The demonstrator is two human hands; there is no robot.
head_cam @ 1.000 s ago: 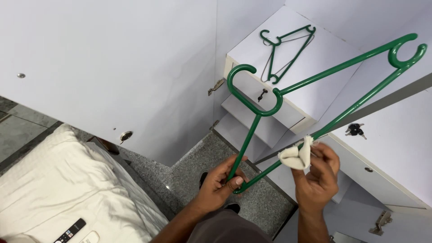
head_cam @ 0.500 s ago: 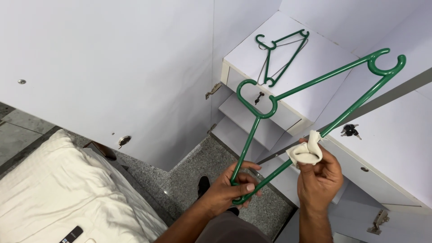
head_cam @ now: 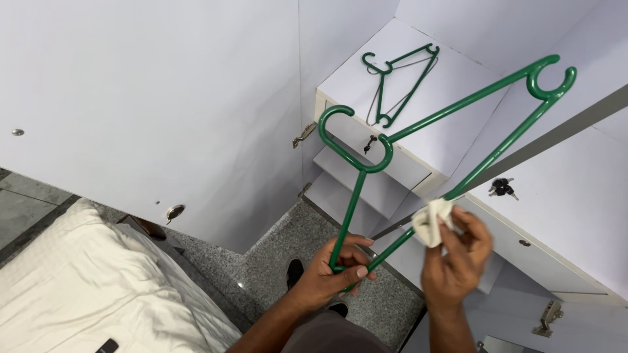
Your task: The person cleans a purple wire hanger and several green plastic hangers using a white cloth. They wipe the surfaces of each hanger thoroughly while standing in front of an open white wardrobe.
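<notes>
Over the granite floor (head_cam: 288, 242), left hand (head_cam: 327, 274) clamps the green plastic hanger (head_cam: 425, 124) at its corner; right hand (head_cam: 458, 255) pinches a crumpled white cloth (head_cam: 432, 221) against its lower bar — wiping underway, sliding upward likely next.

The green hanger (head_cam: 418, 131) looks like smooth plastic with a light gloss. The small white cloth (head_cam: 432, 221) is soft and matt, with wrinkles. The cabinet (head_cam: 432, 104) has a smooth matt white laminate surface, and its hinge (head_cam: 304, 134) is shiny metal. The floor (head_cam: 288, 242) is speckled grey stone, polished. The bed cover (head_cam: 85, 281) is white woven textile.
</notes>
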